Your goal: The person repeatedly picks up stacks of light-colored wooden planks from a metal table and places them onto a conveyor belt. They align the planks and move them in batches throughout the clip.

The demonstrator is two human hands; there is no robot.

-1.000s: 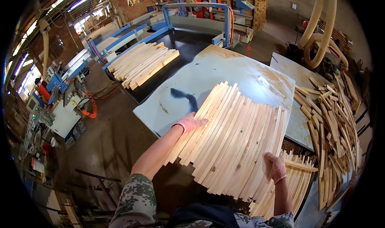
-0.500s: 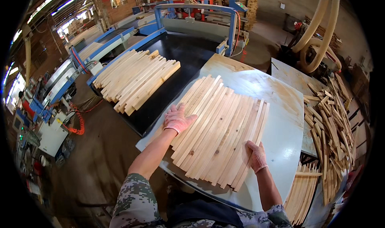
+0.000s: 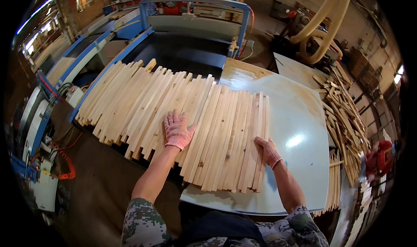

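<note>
The left hand (image 3: 177,132) lies flat with its fingers spread open on a wide row of pale wooden slats (image 3: 217,134), gripping nothing. The right hand (image 3: 268,151) presses open against the row's right edge. The slats lie side by side on the light grey tabletop (image 3: 299,160), reaching left over the blue machine (image 3: 130,43). Loose scrap strips (image 3: 343,116) are piled at the right

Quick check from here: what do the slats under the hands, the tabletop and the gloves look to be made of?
Slats: bare pale wood, unfinished by the look; grain lines and small dark knots show. Tabletop: smooth light grey-blue sheet, semi-gloss with a glare spot; probably painted or laminated board, worn to tan at the far edge. Gloves on left hand and right hand: pinkish knitted fabric with ribbed cuffs.
</note>
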